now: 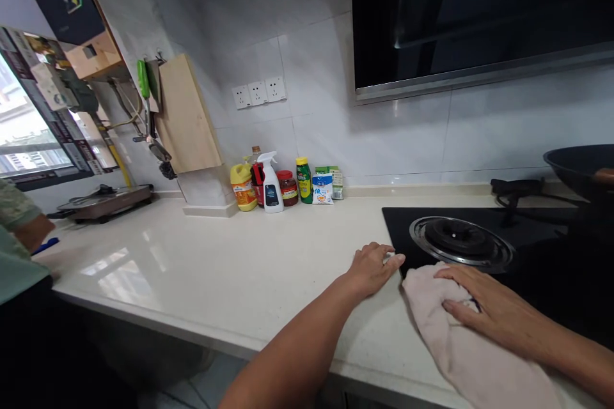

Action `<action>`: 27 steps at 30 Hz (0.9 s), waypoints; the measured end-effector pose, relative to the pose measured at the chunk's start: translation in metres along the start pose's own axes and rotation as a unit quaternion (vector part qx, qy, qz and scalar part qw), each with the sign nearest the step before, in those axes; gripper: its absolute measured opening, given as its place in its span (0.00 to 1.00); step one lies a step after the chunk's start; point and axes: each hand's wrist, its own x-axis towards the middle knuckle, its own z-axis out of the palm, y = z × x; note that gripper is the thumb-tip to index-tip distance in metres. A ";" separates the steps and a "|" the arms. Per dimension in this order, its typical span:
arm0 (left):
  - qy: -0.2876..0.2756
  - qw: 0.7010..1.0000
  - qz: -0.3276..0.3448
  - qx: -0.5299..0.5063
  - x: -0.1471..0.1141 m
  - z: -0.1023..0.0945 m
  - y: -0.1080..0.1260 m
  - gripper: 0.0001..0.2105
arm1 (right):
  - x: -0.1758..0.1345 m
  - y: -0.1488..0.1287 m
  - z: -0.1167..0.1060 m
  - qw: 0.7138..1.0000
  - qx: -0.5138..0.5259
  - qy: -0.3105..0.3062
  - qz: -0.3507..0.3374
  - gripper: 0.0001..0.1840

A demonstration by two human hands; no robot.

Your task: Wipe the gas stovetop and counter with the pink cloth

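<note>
A pale pink cloth (pixel 429 307) lies bunched over the front left corner of the black glass hob (pixel 532 294) and trails down across the counter edge. My right hand (pixel 484 307) presses on it, thumb and fingers gripping its folds. Just left of the hob's edge, my left hand (pixel 371 270) rests on the white countertop (pixel 288 255), thumb apart from the fingers. A small pale patch shows between thumb and forefinger; I cannot tell whether it is an object or the counter. Behind the cloth is the round burner (pixel 455 236) with its metal ring.
Along the wall stand a yellow jug (pixel 244 188), a white spray bottle (pixel 272 188), a red-lidded jar (pixel 288 190), a green bottle (pixel 304 182) and a blue-white packet (pixel 323 190). A wok (pixel 582 169) sits back right. Another person's arm (pixel 31 230) is at the left. A range hood (pixel 480 19) overhangs.
</note>
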 end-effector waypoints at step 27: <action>0.179 0.967 0.134 -0.120 0.000 -0.009 0.034 0.16 | 0.041 -0.010 -0.047 1.000 0.003 -0.001 -0.031 0.19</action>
